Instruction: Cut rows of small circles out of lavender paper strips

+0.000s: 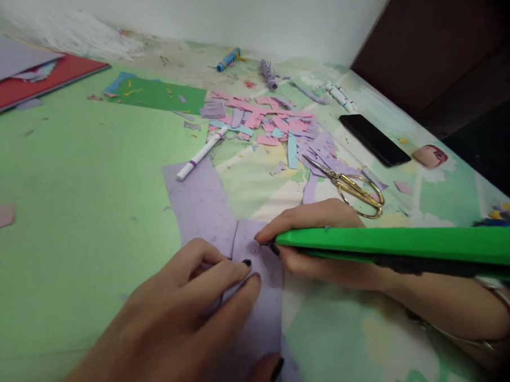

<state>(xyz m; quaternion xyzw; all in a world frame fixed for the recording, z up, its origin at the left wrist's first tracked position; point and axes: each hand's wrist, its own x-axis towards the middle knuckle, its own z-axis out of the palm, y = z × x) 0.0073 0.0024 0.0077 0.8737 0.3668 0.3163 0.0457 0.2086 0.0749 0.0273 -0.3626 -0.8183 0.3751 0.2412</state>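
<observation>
Lilac paper [260, 303] lying on desk [70, 210], just short of gold scissors [352, 188]. Left hand [188, 323] pressing flat on it, fingers together; right hand [320, 239] clamping green ruler [401, 246]. Likely risking paper slipping or creasing crooked under uneven pressing.

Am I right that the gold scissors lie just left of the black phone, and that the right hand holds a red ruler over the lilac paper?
Not quite: the ruler in the right hand is green, as the head view shows. The rest holds.
</observation>
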